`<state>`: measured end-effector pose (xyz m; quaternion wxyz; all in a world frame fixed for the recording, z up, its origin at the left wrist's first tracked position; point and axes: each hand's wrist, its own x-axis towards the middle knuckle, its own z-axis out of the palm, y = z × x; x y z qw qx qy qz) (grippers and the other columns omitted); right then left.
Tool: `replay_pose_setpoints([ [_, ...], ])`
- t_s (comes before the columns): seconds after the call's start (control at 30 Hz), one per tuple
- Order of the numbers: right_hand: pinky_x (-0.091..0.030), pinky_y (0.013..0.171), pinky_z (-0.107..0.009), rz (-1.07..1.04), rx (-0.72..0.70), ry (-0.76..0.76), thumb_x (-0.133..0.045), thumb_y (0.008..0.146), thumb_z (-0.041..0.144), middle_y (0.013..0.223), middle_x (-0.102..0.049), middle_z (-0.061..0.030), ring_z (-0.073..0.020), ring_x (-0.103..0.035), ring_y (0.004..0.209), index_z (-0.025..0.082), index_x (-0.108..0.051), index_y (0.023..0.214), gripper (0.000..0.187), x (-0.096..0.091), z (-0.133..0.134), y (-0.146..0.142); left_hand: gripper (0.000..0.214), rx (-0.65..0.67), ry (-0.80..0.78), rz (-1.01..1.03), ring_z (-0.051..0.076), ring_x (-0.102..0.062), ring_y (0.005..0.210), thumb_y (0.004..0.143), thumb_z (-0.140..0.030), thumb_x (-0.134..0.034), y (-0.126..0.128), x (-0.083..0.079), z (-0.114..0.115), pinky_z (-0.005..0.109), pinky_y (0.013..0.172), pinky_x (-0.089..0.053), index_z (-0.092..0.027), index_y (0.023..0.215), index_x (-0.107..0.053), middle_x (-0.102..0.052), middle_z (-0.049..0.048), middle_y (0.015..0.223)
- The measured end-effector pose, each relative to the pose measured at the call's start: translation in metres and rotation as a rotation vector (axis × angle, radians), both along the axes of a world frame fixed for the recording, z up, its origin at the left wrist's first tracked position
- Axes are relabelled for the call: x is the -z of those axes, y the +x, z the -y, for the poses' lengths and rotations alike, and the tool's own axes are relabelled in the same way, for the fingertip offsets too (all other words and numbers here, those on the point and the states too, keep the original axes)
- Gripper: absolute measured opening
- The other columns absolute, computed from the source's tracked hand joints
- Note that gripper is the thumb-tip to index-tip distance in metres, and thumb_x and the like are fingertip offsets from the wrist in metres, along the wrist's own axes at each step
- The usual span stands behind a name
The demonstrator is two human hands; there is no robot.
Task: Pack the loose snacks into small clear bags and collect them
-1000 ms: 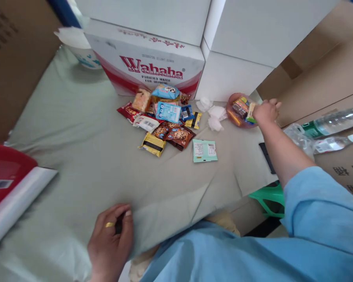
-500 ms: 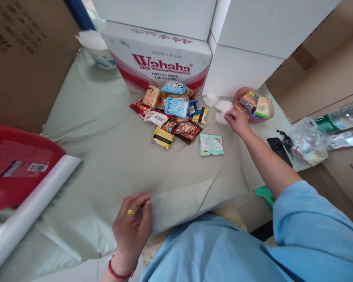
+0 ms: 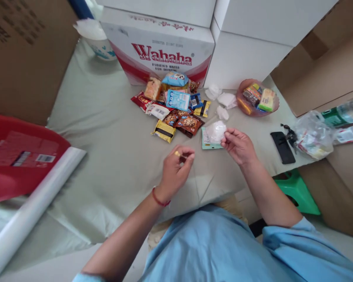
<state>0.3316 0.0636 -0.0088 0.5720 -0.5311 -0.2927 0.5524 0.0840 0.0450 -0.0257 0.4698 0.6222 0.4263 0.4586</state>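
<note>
My right hand (image 3: 238, 145) pinches a crumpled white plastic bag (image 3: 215, 131) and holds it above the pale green cloth (image 3: 106, 137), just over a mint green packet (image 3: 207, 141). My left hand (image 3: 176, 168), with a gold ring, hovers in front of me with its fingertips pressed together; nothing shows in them. A heap of snack packets (image 3: 173, 105) lies beyond both hands. A pink bowl (image 3: 244, 107) with several snacks in it stands at the right rear. More crumpled white bags (image 3: 220, 100) lie between the heap and the bowl.
A Wahaha water carton (image 3: 161, 47) and white boxes (image 3: 253, 43) stand at the back. Brown cartons flank both sides. A red tray (image 3: 17, 156) and a roll of clear film (image 3: 32, 207) lie left. A black phone (image 3: 282, 147), a plastic bag (image 3: 313, 135) and bottles lie right.
My right hand came back from the pink bowl, picked a crumpled white bag from beside the heap and drew it toward me. My left hand lifted off the cloth's front edge toward the middle.
</note>
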Motion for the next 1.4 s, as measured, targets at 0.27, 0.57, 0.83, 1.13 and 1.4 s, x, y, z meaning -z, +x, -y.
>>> replay_pose_setpoints([
  [0.27, -0.040, 0.055, -0.023, 0.328, -0.172, 0.070, -0.086, 0.081, 0.045, 0.067, -0.063, 0.0045, -0.0083, -0.049, 0.058, 0.022, -0.078, 0.087, 0.025, 0.026, 0.024, -0.052, 0.045, 0.119, -0.311, 0.176, 0.014, -0.064, 0.078, 0.087, -0.061, -0.080, 0.031, 0.042, -0.026, 0.028, 0.071, -0.051, -0.019, 0.097, -0.067, -0.070, 0.0020, 0.089],
  [0.57, -0.037, 0.055, -0.025, 0.144, 0.006, -0.036, -0.093, 0.070, 0.047, 0.069, -0.057, 0.0052, -0.0085, -0.044, 0.058, 0.024, -0.074, 0.086, 0.034, 0.033, 0.033, -0.027, 0.043, 0.026, -0.564, 0.560, 0.010, -0.062, 0.073, 0.068, -0.049, -0.098, 0.015, 0.048, -0.040, 0.023, 0.070, -0.052, -0.020, 0.083, -0.071, -0.069, -0.0032, 0.077],
  [0.83, -0.041, 0.055, -0.025, 0.108, 0.000, -0.084, -0.092, 0.072, 0.061, 0.083, -0.064, 0.0011, -0.0100, -0.048, 0.062, 0.026, -0.073, 0.092, 0.045, 0.027, 0.047, -0.012, 0.034, 0.159, -0.676, 0.714, 0.015, -0.071, 0.091, 0.070, -0.037, -0.095, 0.011, 0.042, -0.039, 0.029, 0.085, -0.058, -0.020, 0.081, -0.067, -0.078, 0.0016, 0.099],
  [1.13, -0.035, 0.049, -0.022, 0.203, -0.234, -0.213, -0.094, 0.066, 0.069, 0.062, -0.056, 0.0049, -0.0083, -0.047, 0.054, 0.021, -0.069, 0.080, 0.056, 0.026, 0.036, -0.026, 0.027, 0.192, -0.578, 0.681, 0.017, -0.073, 0.100, 0.075, -0.026, -0.081, 0.013, 0.050, -0.039, 0.031, 0.091, -0.054, -0.022, 0.083, -0.056, -0.076, 0.0028, 0.108],
  [1.4, -0.028, 0.046, -0.022, 0.153, -0.206, -0.201, -0.097, 0.062, 0.066, 0.056, -0.050, 0.0067, -0.0071, -0.041, 0.051, 0.021, -0.065, 0.075, 0.057, 0.018, 0.032, -0.037, 0.051, 0.160, 0.105, 0.208, 0.030, -0.056, 0.143, 0.073, -0.031, -0.088, 0.006, 0.051, -0.043, 0.044, 0.115, -0.047, -0.027, 0.119, -0.069, -0.063, 0.0098, 0.151],
])
